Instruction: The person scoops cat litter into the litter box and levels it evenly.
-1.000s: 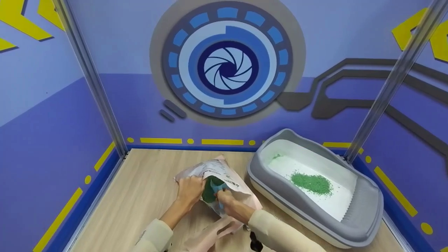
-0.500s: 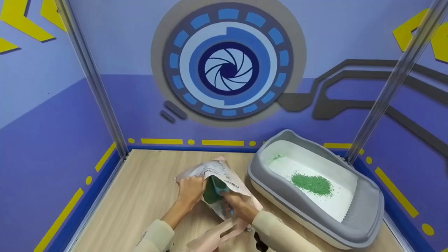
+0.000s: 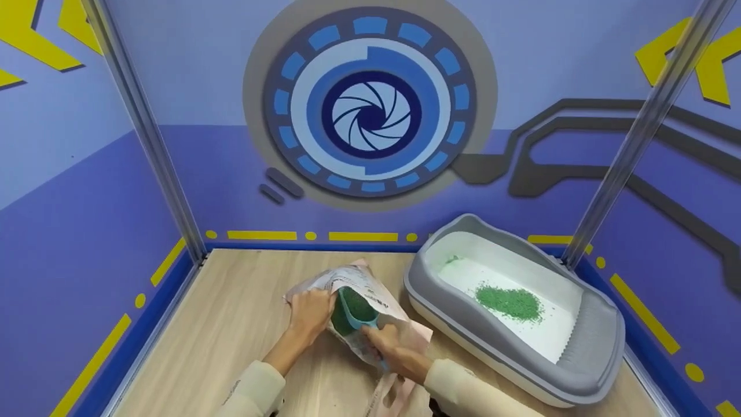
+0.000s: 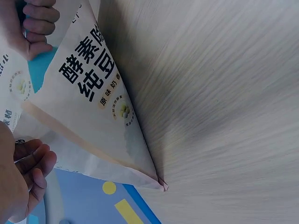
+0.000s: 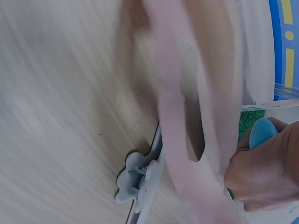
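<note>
A pink and white printed bag [image 3: 379, 289] lies on the table with its mouth open, green granules inside. My left hand [image 3: 310, 313] grips the left edge of the mouth; in the left wrist view that hand [image 4: 23, 177] has its fingers curled at the bag [image 4: 88, 126]. A blue scoop [image 3: 359, 310] filled with green granules is at the mouth, its handle held by my right hand [image 3: 396, 350]. In the right wrist view the right hand [image 5: 266, 168] wraps round the blue handle [image 5: 262, 132], beside the bag's pink strip with a slot [image 5: 173, 121].
At the right stands a grey and white litter tray [image 3: 602, 341] with green granules [image 3: 509, 302] on its floor. A grey clip [image 5: 140, 177] lies on the table [image 5: 60, 116] by the bag. Blue walls and metal posts [image 3: 145, 127] surround the table.
The scoop has come from deep in the bag up toward its mouth and now shows a full load. My right hand has drawn back slightly. The left hand keeps its grip.
</note>
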`<act>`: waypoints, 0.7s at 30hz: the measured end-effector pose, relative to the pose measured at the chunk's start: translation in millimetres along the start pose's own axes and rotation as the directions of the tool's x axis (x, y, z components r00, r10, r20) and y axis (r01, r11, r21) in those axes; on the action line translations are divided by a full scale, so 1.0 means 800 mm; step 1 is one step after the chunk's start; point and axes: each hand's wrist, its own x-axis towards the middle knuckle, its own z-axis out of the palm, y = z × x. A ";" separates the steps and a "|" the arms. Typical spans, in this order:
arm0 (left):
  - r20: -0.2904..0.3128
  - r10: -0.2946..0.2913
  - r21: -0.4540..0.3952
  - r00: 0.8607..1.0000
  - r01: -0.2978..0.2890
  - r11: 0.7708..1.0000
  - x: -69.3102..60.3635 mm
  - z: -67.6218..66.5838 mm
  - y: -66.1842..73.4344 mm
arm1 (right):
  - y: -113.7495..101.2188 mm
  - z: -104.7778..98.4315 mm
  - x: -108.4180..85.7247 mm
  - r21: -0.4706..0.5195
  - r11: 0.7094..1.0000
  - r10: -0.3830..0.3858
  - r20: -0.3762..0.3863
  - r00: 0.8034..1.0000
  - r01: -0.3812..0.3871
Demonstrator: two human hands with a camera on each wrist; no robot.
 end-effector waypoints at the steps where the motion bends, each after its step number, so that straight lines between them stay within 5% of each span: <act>1: 0.000 0.000 0.001 1.000 0.000 1.000 0.000 0.000 0.000 | -0.002 -0.003 -0.003 -0.021 1.000 0.003 0.022 1.000 -0.002; 7: -0.014 0.006 -0.018 1.000 -0.006 1.000 0.000 -0.002 0.002 | -0.013 -0.029 -0.024 -0.153 0.988 -0.005 0.163 0.987 0.030; 15: -0.020 0.011 -0.059 1.000 -0.012 0.998 0.002 -0.003 0.002 | -0.033 -0.073 -0.049 -0.311 0.947 0.002 0.248 0.969 0.078; 18: -0.022 0.010 -0.061 1.000 -0.011 0.998 0.002 -0.003 0.000 | -0.043 -0.094 -0.054 -0.380 0.918 0.003 0.304 0.953 0.119; 21: -0.023 0.008 -0.060 1.000 -0.009 0.998 0.001 -0.003 -0.001 | -0.054 -0.114 -0.057 -0.495 0.853 0.025 0.352 0.936 0.163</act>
